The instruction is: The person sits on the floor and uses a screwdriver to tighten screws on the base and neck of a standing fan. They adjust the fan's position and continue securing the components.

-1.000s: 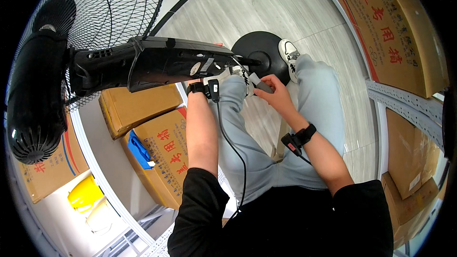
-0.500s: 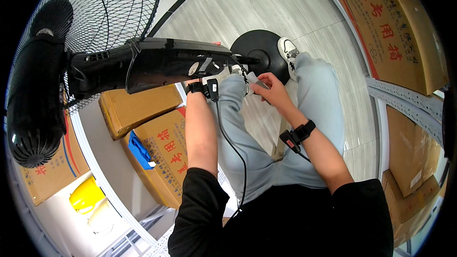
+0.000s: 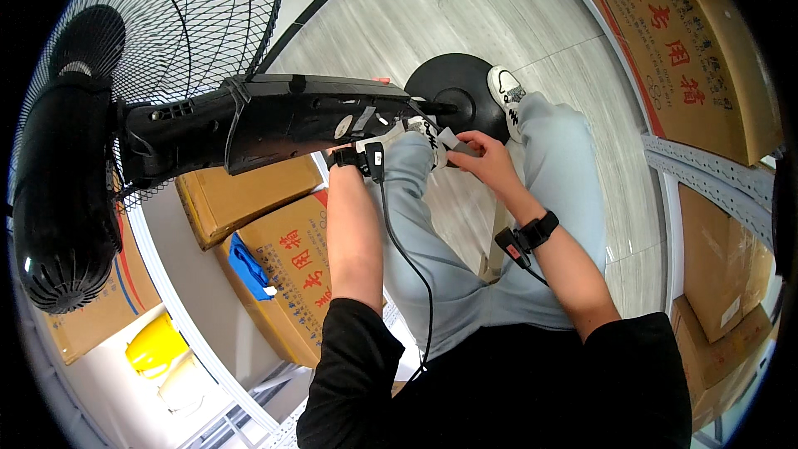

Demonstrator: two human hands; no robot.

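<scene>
A black pedestal fan (image 3: 291, 120) leans across in front of me, its wire-caged head at the far left and its round base (image 3: 440, 83) on the floor between my feet. My left hand (image 3: 342, 150) is wrapped round the fan's body from below, mostly hidden behind it; a bit of fingertip shows past the far edge. Between the thumb and fingers of my right hand (image 3: 485, 160) is a small grey strip (image 3: 450, 139), pinched close to the lower end of the body. Its material is unclear. Small light patches mark the body near there.
Cardboard boxes (image 3: 278, 262) fill the shelf on my left, one with a blue item (image 3: 248, 268) on top. A yellow object (image 3: 156, 346) lies lower left. More boxes (image 3: 677, 41) stand on a metal rack (image 3: 706, 179) at right. Black cables run from both wristbands.
The fan's body and motor end have dipped slightly, my left arm moving along with it. My right hand has shifted a little to the right, and the grey strip has changed angle.
</scene>
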